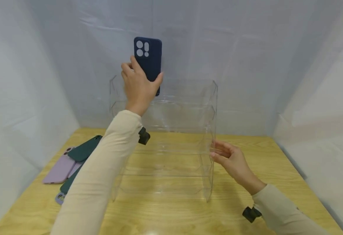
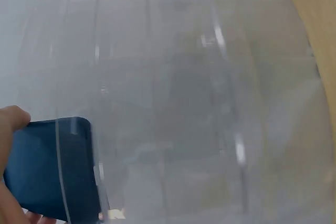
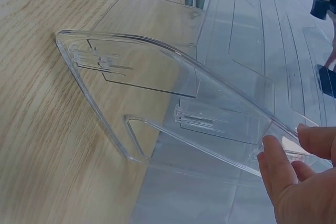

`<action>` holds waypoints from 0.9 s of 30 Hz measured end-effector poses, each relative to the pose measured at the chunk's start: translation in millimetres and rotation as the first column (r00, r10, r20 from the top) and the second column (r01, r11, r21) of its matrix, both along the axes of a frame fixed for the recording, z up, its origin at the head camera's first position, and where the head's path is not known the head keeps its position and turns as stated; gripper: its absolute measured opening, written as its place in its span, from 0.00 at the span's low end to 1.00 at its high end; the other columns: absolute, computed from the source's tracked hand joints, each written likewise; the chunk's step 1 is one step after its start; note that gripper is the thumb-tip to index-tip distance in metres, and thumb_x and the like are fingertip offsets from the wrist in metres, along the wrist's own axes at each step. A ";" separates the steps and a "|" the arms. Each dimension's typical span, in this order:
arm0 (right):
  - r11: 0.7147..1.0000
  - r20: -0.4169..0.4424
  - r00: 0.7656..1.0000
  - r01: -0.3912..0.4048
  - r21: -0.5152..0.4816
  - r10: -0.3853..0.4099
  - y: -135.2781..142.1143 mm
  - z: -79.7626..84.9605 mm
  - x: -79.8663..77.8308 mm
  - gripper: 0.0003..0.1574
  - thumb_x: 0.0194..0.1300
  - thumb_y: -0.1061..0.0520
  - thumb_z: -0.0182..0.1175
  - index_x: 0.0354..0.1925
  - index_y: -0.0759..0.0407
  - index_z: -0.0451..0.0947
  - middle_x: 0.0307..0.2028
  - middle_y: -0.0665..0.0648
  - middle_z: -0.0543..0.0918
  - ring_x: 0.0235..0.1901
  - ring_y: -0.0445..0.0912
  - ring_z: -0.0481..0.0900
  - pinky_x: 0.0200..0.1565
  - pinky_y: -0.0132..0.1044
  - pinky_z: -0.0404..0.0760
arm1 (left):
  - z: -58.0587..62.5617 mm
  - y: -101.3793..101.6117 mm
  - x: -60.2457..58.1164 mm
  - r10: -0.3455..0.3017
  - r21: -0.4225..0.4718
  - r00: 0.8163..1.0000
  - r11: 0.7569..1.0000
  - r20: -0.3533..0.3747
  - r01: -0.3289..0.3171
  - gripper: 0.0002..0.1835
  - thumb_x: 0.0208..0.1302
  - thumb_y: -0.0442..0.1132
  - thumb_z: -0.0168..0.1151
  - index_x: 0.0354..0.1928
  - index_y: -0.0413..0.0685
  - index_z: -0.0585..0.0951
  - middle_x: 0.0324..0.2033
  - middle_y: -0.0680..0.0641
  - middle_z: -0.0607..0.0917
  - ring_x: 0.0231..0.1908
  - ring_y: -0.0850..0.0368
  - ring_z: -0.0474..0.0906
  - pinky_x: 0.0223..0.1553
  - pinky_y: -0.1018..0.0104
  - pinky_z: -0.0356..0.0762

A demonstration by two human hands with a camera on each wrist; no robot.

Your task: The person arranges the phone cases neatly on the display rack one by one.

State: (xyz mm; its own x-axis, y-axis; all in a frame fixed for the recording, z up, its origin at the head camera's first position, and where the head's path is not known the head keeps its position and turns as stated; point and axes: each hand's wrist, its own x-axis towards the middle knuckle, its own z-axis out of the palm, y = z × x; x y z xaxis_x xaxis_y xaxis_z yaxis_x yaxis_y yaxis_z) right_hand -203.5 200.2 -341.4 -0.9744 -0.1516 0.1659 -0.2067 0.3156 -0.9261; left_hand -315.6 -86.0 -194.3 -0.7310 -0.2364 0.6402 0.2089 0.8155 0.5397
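A dark blue phone case (image 1: pixel 152 62) with camera cutouts stands upright at the top tier of a clear acrylic display rack (image 1: pixel 163 151). My left hand (image 1: pixel 140 83) grips this case by its two long edges, thumb on the right and fingers on the left. In the left wrist view, the lower end of the case (image 2: pixel 37 161) shows through the clear plastic. Lower down, my right hand (image 1: pixel 233 161) holds the rack's right side panel (image 3: pixel 231 90) by its edge, between thumb and fingers.
On the wooden table (image 1: pixel 165 215), left of the rack, lie several phone cases, among them a lilac one (image 1: pixel 58 169) and a dark green one (image 1: pixel 84 150). My left forearm partly covers this pile. White sheeting (image 1: pixel 242 65) hangs behind the table and along both sides.
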 end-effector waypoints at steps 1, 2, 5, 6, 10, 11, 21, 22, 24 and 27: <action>1.000 -0.002 1.000 -0.001 -0.003 0.001 -0.4 -0.1 -0.4 0.33 0.64 0.64 0.61 0.65 0.69 0.65 0.59 0.69 0.74 0.57 0.60 0.76 0.47 0.34 0.80 | -2.0 0.0 0.0 0.007 -0.002 1.000 1.000 0.011 -0.007 0.54 0.60 0.66 0.56 0.74 0.37 0.46 0.59 0.35 0.59 0.57 0.41 0.61 0.51 0.54 0.72; 1.000 -0.003 1.000 -0.002 -0.005 0.002 -0.9 -0.1 -0.7 0.32 0.64 0.64 0.61 0.65 0.69 0.65 0.59 0.69 0.74 0.57 0.60 0.76 0.47 0.34 0.80 | -3.8 -0.3 -0.2 0.015 -0.005 1.000 1.000 0.018 -0.015 0.54 0.60 0.65 0.56 0.74 0.37 0.46 0.59 0.35 0.59 0.57 0.41 0.61 0.50 0.54 0.73; 1.000 -0.001 1.000 -0.008 -0.003 0.008 -1.9 -0.5 -1.6 0.32 0.64 0.64 0.61 0.65 0.68 0.66 0.59 0.69 0.74 0.57 0.59 0.76 0.47 0.33 0.80 | -7.0 -1.6 -0.7 0.048 -0.029 0.998 0.998 0.031 -0.048 0.54 0.60 0.65 0.56 0.74 0.36 0.46 0.60 0.34 0.58 0.57 0.40 0.61 0.48 0.53 0.75; 1.000 0.000 1.000 -0.010 0.001 0.010 -1.9 -0.6 -1.8 0.32 0.64 0.63 0.61 0.65 0.68 0.66 0.59 0.69 0.74 0.57 0.59 0.75 0.47 0.33 0.80 | -7.0 -2.0 -1.0 0.058 -0.042 0.998 0.997 0.032 -0.057 0.54 0.60 0.65 0.56 0.73 0.35 0.46 0.60 0.34 0.58 0.57 0.39 0.61 0.47 0.53 0.75; 1.000 -0.008 1.000 -0.005 0.012 0.006 -2.0 0.3 -1.7 0.32 0.65 0.63 0.61 0.65 0.68 0.66 0.59 0.69 0.75 0.57 0.60 0.75 0.47 0.34 0.80 | -5.0 -2.2 -0.9 0.081 -0.092 0.994 0.993 0.068 -0.075 0.55 0.61 0.67 0.53 0.73 0.33 0.44 0.64 0.31 0.55 0.60 0.36 0.60 0.47 0.51 0.78; 1.000 -0.011 1.000 -0.003 0.015 0.003 -1.9 0.6 -1.7 0.32 0.65 0.63 0.61 0.65 0.69 0.66 0.59 0.69 0.75 0.57 0.60 0.75 0.47 0.34 0.80 | -4.3 -2.1 -0.7 0.083 -0.101 0.994 0.992 0.078 -0.075 0.55 0.61 0.67 0.53 0.73 0.33 0.43 0.65 0.30 0.54 0.61 0.36 0.59 0.47 0.51 0.78; 1.000 -0.008 1.000 -0.002 0.007 0.002 -3.0 -0.4 -2.2 0.32 0.64 0.64 0.61 0.65 0.70 0.65 0.59 0.70 0.74 0.57 0.60 0.76 0.47 0.33 0.80 | 11.9 -8.5 16.3 0.013 -0.122 0.997 0.992 0.072 -0.004 0.57 0.59 0.69 0.54 0.74 0.34 0.45 0.65 0.32 0.56 0.63 0.38 0.58 0.60 0.51 0.66; 1.000 -0.007 1.000 -0.002 0.008 0.002 -2.7 -0.7 -2.2 0.32 0.65 0.64 0.61 0.65 0.70 0.65 0.59 0.70 0.74 0.57 0.60 0.75 0.47 0.33 0.80 | 15.7 -11.8 19.9 0.003 -0.118 0.997 0.993 0.079 0.006 0.57 0.59 0.70 0.53 0.74 0.35 0.45 0.66 0.32 0.55 0.64 0.38 0.56 0.62 0.51 0.64; 1.000 -0.007 1.000 -0.003 0.010 0.003 -2.2 -1.0 -2.4 0.32 0.65 0.63 0.61 0.65 0.69 0.65 0.59 0.70 0.74 0.57 0.60 0.75 0.47 0.34 0.80 | 22.7 -20.7 26.8 -0.019 -0.107 0.996 0.994 0.093 0.029 0.56 0.59 0.70 0.53 0.74 0.38 0.46 0.67 0.33 0.55 0.66 0.39 0.54 0.65 0.50 0.60; 1.000 -0.003 1.000 0.000 0.018 0.000 -0.7 -0.6 -2.6 0.32 0.65 0.63 0.61 0.65 0.68 0.65 0.60 0.68 0.74 0.57 0.60 0.75 0.47 0.34 0.80 | 29.2 -38.6 36.1 -0.038 -0.070 0.988 0.996 0.152 0.049 0.56 0.58 0.71 0.52 0.75 0.42 0.44 0.70 0.36 0.52 0.70 0.42 0.50 0.68 0.51 0.56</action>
State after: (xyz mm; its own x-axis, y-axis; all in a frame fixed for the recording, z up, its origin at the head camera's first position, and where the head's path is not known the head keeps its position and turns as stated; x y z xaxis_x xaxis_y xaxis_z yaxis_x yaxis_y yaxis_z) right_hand -206.1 199.4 -342.0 -0.9739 -0.1546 0.1663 -0.2098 0.3320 -0.9197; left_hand -279.6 -124.6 -165.1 -0.8289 -0.1586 0.5365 0.1659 0.8461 0.5065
